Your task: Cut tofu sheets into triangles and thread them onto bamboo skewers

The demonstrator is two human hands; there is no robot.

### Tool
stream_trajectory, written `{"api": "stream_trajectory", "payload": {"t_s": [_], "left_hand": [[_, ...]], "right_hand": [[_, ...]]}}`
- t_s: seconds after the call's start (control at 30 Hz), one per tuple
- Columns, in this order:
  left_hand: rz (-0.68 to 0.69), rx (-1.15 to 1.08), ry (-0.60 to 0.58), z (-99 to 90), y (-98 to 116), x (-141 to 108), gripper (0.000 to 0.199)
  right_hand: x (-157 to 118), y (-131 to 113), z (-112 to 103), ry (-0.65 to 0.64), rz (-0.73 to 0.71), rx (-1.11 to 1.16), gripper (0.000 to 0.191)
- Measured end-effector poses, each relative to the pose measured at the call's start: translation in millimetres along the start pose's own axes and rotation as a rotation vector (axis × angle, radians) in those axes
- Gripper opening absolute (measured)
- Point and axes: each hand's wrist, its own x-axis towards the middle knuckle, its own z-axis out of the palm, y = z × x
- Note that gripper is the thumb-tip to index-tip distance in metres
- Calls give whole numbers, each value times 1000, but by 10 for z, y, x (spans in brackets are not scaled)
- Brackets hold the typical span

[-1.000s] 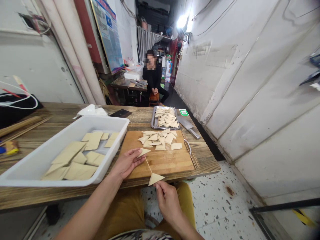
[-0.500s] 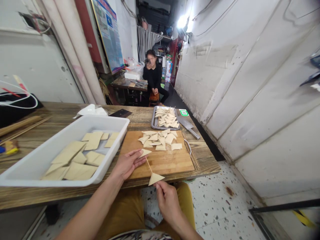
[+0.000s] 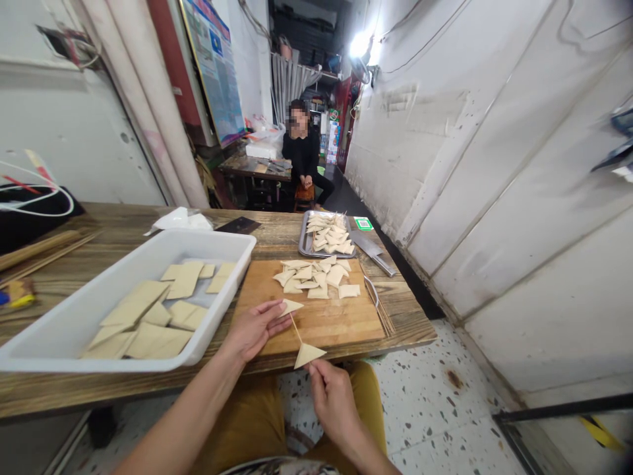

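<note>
Triangular pale piece on a thin stick: from my head camera, the one view there is, I see it just past the near edge of the cutting board, toward my lap. My right hand pinches just below it, thumb and fingers closed at its lower edge, and has hardly moved over the last second.

My left hand is where the change is. Its fingertips grip a second piece over the board, and that piece has slid a little to the right and nearer to me, so the stick between the two stands slightly steeper. The stick's far end meets the second piece's near edge; whether it has gone in, I cannot tell. I judge the threading to be only at its start, since the two pieces remain apart.

Nothing else has altered: loose pieces lie heaped on the board's far half, cut sheets in the white tub, and more pieces on the metal tray.
</note>
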Motion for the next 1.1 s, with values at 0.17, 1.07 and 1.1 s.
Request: {"api": "stream_trajectory", "payload": {"t_s": [0.17,1.07,1.1], "left_hand": [[-16,8,-15,19,17,-28,10],[-26,45,-25,144,-81,-107,14],[-22,37,-19,153,-85,-109,14]], "right_hand": [[2,17,-8,7,4,27,30],[22,62,5,43,22,31,30],[27,58,0,43,15,28,30]]}}
